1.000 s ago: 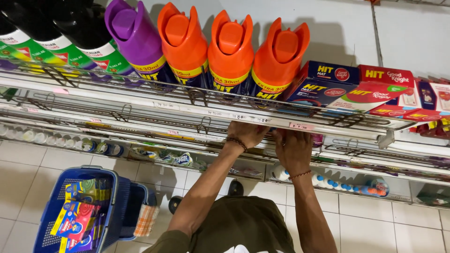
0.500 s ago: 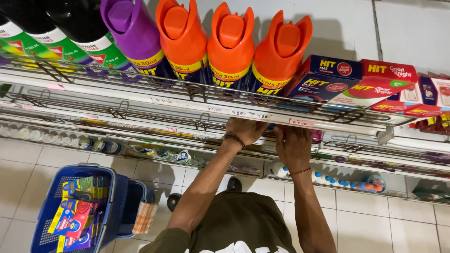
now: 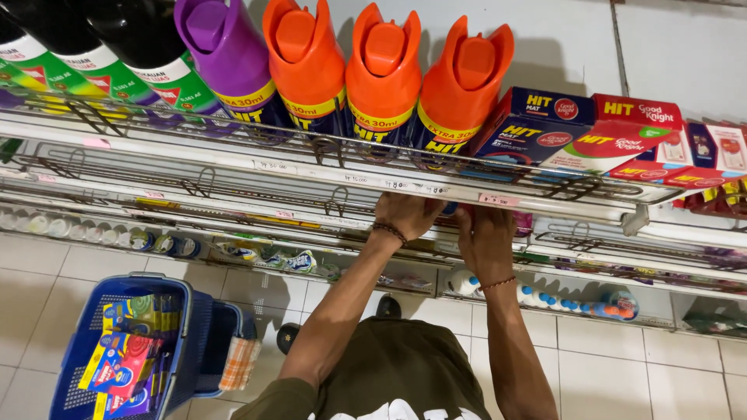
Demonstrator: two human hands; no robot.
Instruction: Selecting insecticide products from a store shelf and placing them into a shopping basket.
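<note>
Both my hands reach into the shelf level just under the top wire shelf [image 3: 405, 185]. My left hand [image 3: 408, 216], with a dark bead bracelet on the wrist, is tucked below the shelf's front rail. Close beside it, my right hand [image 3: 486, 245], with a thin red thread on the wrist, lies palm down. The rail hides the fingertips of both hands, so what they touch cannot be seen. A sliver of something blue [image 3: 448, 208] shows between them. Orange-capped spray cans [image 3: 383, 74] stand on the shelf right above my hands.
A purple spray can [image 3: 229, 58] and green-labelled black cans [image 3: 101, 62] stand left of the orange ones; blue and red boxes [image 3: 591, 128] lie to the right. A blue shopping basket [image 3: 124, 350] holding colourful packets sits on the white tiled floor at lower left. Lower shelves carry small goods.
Both hands stay at the same spot under the top shelf; they have barely shifted. The view has only moved slightly.
</note>
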